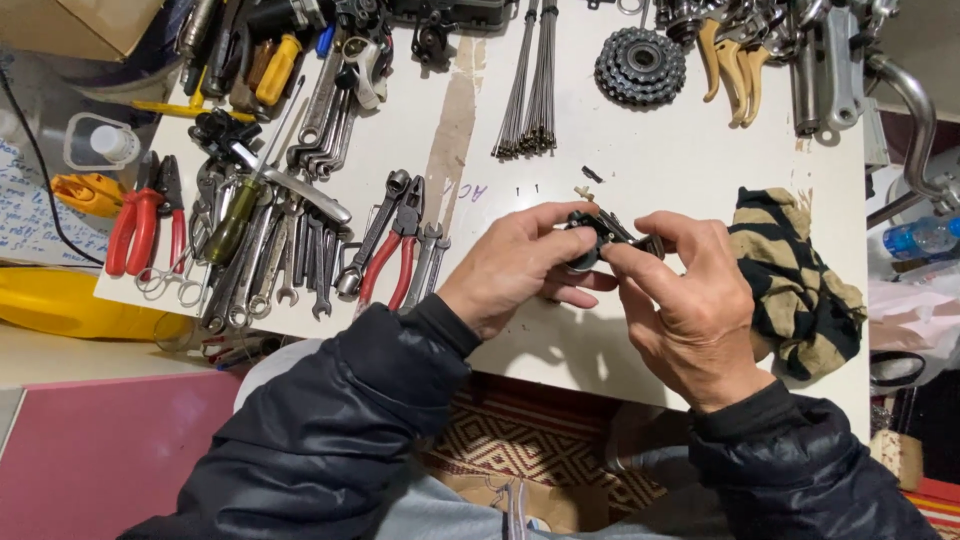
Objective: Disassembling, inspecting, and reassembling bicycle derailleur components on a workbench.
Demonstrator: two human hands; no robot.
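Note:
Both hands hold a small black metal bicycle part (607,232) over the white table (640,150). My left hand (520,268) grips its left end with thumb and fingers. On the right side, my right hand (680,305) pinches it between thumb and forefinger. Much of the part is hidden by the fingers. Both arms wear dark puffy sleeves.
Red-handled pliers (392,255) and several wrenches (285,250) lie left of the hands. A bundle of spokes (530,90) and a cog cassette (640,65) sit farther back. Next to my right hand lies a striped rag (795,280). Brake levers (735,60) are at the top right.

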